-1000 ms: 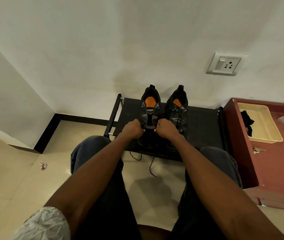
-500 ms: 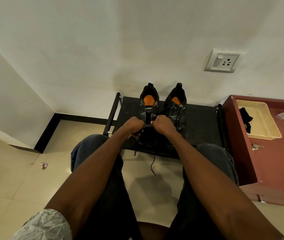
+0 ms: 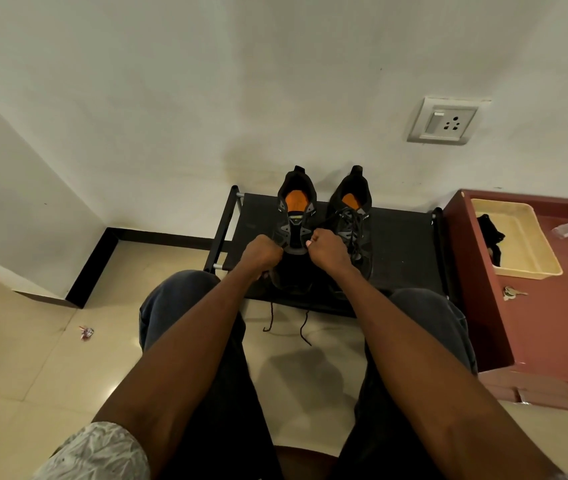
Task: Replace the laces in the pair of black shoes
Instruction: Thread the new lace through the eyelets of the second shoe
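Shoes [image 3: 324,230] sit on the black rack [image 3: 407,251]: right one's laced, left one barely started, my left hand [image 3: 262,255] and right hand [image 3: 328,250] both fisted on lace ends [image 3: 305,329] dangling off the front.

Off-white wall [image 3: 206,81] carried a switch-and-socket plate [image 3: 443,121] at right. Black skirting [image 3: 102,258] ran along the beige tiled floor [image 3: 16,358]. Low black rack [image 3: 404,251] stood against the wall; reddish-brown cabinet [image 3: 552,323] beside it held a cream tray [image 3: 532,251].
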A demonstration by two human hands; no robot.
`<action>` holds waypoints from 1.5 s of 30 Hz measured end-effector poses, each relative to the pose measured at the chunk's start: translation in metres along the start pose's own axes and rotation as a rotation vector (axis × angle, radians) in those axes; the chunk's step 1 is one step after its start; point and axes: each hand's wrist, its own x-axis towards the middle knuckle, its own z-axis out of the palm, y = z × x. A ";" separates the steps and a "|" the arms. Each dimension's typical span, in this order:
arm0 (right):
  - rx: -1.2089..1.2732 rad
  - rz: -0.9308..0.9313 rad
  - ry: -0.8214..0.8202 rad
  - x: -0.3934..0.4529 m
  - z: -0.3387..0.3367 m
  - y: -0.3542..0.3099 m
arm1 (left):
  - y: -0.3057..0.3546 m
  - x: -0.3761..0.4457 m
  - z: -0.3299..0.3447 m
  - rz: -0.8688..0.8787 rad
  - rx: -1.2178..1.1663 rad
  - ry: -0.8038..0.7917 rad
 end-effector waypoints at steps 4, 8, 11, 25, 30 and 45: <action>-0.078 0.006 0.059 -0.004 0.000 0.001 | -0.004 0.004 -0.005 0.005 0.096 0.079; -0.110 0.034 0.089 -0.003 0.000 0.000 | -0.004 0.007 -0.007 0.023 0.180 0.112; -0.136 0.054 0.113 -0.003 -0.002 -0.001 | -0.004 0.008 -0.008 0.036 0.227 0.126; 0.073 0.138 -0.074 0.001 -0.012 -0.003 | -0.003 -0.005 -0.016 0.049 0.284 -0.058; 0.091 0.248 -0.232 -0.011 -0.022 -0.009 | 0.006 -0.019 -0.021 0.028 0.176 -0.269; 0.895 -0.039 -0.368 -0.070 -0.057 -0.020 | 0.008 -0.068 -0.034 0.076 -0.461 -0.559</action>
